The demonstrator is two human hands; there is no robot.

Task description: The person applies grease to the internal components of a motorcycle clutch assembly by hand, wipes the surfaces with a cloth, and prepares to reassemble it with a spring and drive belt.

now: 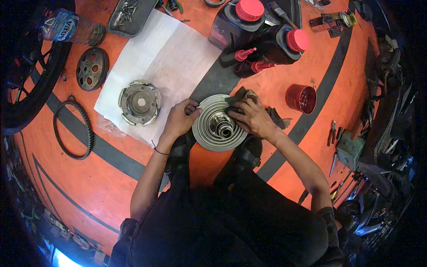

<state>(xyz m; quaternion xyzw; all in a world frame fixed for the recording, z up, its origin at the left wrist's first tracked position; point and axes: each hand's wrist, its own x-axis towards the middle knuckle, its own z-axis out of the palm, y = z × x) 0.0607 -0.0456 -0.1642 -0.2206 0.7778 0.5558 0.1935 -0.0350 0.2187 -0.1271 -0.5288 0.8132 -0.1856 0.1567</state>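
Note:
A silver pulley (pixel 203 129) with ringed grooves and a raised shiny hub lies in front of me. My left hand (pixel 181 118) pinches its left rim with curled fingers. A dark, dirty rag (pixel 242 95) is bunched in my right hand (pixel 254 116), which presses it against the pulley's upper right face. Part of the rag is hidden under the fingers. Left of my left hand, a round metal clutch (pixel 140 103) with shoes around its edge rests on a white sheet (pixel 173 58).
A toothed drive belt (pixel 55 122) and a holed clutch bell (pixel 92 69) lie on the orange floor at left. Dark bottles with red caps (pixel 278 44) stand ahead. A red cup (pixel 301 99) is to the right, near scattered tools (pixel 332 133). A grey tray (pixel 132 20) holds small parts.

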